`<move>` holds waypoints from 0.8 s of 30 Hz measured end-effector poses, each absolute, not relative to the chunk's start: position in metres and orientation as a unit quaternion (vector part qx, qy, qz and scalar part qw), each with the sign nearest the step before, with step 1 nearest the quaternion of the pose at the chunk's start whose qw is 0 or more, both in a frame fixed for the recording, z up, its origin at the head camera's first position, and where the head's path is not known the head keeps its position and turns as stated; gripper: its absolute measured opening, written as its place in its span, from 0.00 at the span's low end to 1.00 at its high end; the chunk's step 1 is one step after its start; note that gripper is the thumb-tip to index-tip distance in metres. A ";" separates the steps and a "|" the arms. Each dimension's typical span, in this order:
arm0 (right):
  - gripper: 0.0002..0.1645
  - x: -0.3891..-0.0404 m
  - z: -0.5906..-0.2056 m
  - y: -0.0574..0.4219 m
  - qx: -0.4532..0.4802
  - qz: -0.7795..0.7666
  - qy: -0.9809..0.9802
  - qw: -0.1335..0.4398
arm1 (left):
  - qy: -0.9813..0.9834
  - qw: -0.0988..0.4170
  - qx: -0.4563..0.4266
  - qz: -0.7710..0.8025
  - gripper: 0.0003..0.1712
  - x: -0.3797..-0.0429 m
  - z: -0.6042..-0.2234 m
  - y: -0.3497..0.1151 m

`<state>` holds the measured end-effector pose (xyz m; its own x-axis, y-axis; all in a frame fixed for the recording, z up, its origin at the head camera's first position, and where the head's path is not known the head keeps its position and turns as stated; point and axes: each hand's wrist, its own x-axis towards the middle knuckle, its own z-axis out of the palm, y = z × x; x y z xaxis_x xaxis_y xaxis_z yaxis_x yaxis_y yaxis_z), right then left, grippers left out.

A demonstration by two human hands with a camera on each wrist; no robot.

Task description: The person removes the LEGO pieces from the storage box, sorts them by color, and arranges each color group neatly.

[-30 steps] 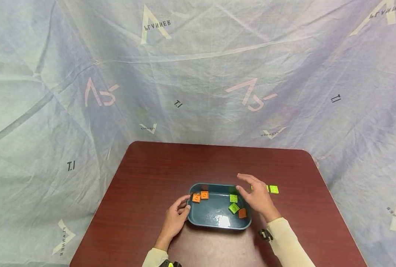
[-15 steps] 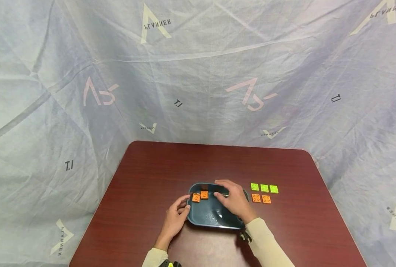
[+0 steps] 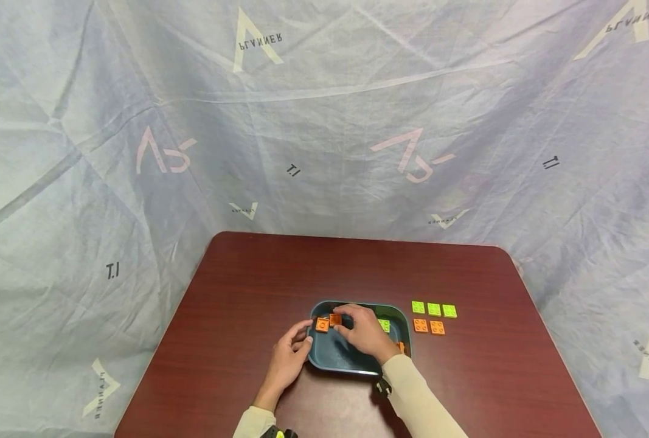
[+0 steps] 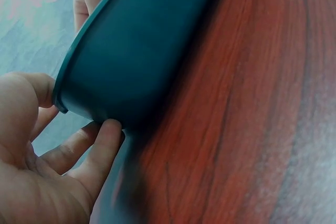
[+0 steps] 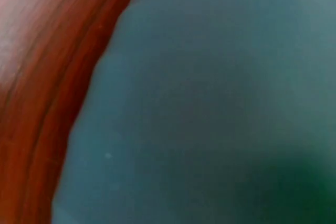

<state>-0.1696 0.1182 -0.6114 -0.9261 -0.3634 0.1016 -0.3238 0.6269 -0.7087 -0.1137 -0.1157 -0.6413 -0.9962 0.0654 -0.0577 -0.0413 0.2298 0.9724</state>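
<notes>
My left hand (image 3: 288,359) holds the left end of a dark teal tray (image 3: 346,370). In the left wrist view its thumb is at the tray's rim (image 4: 79,51) and its fingertips press the outer wall. My right hand (image 3: 365,331) reaches over the tray, thumb and index finger spread either side of an orange square brick (image 3: 335,320) lying inside. Another orange brick (image 3: 322,325) lies just left of it. A lime green brick (image 3: 384,325) and an orange brick (image 3: 401,347) show partly behind the right hand and wrist. The right wrist view holds only blurred teal tray surface (image 5: 184,103).
Right of the tray, on the dark red wooden table (image 3: 269,274), lie three lime green bricks (image 3: 433,309) in a row. Two orange bricks (image 3: 429,326) form a row in front of them. A printed grey cloth (image 3: 324,121) hangs behind the table.
My right hand has moved left from the tray's right edge, across it, to the orange bricks at its left. The left hand and the tray have stayed in place.
</notes>
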 end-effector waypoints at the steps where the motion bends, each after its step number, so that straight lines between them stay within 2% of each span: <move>1: 0.25 -0.171 -0.612 0.117 -0.197 -0.385 0.901 0.033 | 0.786 0.042 0.009 0.617 0.23 -0.114 -0.641 -0.116; 9: 0.25 -0.177 -0.614 0.113 -0.241 -0.329 0.912 0.052 | 0.791 0.052 0.020 0.610 0.23 -0.115 -0.638 -0.116; 24: 0.18 -0.176 -0.617 0.112 -0.257 -0.291 0.921 0.020 | 0.797 0.054 0.010 0.601 0.23 -0.116 -0.638 -0.118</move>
<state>-0.1762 0.1116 -0.6173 -0.8670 -0.4851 0.1134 -0.4623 0.6984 -0.5464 -0.1158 -0.1182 -0.6378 -0.9940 0.0816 -0.0735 -0.0482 0.2768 0.9597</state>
